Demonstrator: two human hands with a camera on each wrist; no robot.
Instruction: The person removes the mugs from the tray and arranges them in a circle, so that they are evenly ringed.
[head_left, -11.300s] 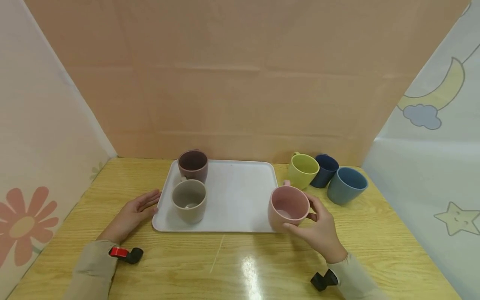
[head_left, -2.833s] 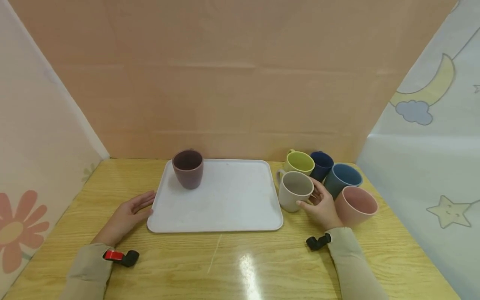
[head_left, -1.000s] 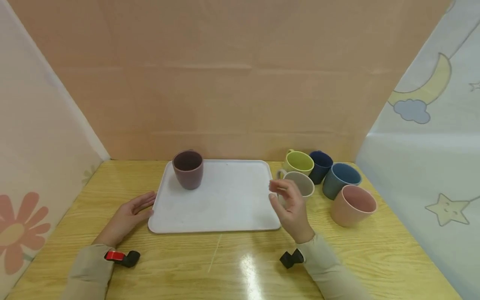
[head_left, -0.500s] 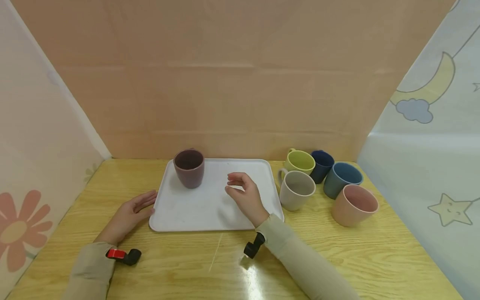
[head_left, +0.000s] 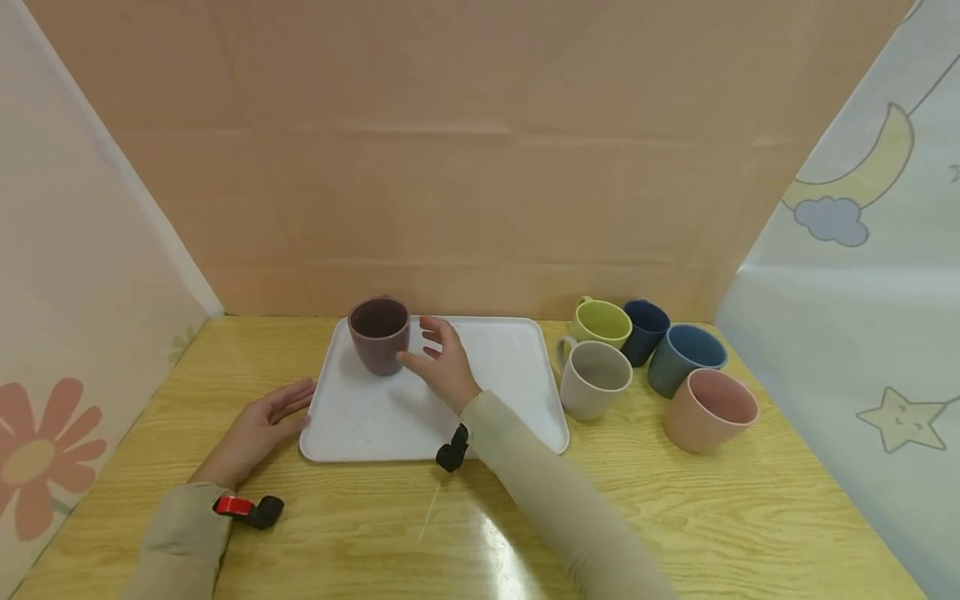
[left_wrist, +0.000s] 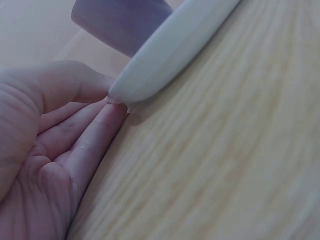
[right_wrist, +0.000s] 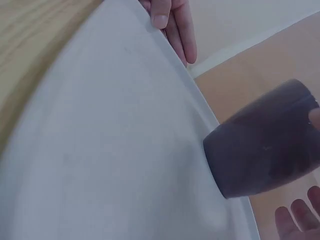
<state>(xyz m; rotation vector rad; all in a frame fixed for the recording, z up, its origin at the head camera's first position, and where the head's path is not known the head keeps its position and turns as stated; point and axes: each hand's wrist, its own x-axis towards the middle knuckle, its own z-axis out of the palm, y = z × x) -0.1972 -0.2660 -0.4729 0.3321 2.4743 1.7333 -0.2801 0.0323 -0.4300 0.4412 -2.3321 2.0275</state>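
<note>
A purple-brown mug stands upright at the back left of the white tray. My right hand is just right of this mug with thumb and fingers spread. In the right wrist view its fingers are apart from the mug; the thumb overlaps the mug's side, and I cannot tell if it touches. My left hand lies on the table at the tray's left edge, its fairly straight fingers and thumb touching the rim.
Right of the tray stand a yellow-green mug, a dark blue mug, a blue mug, a pale grey mug and a pink mug. An orange-brown backdrop rises behind the wooden table.
The pink mug, then the pale grey mug, moved from the tray to the right. My right hand let go of the grey mug and crossed left to the purple-brown mug. My left hand stayed.
</note>
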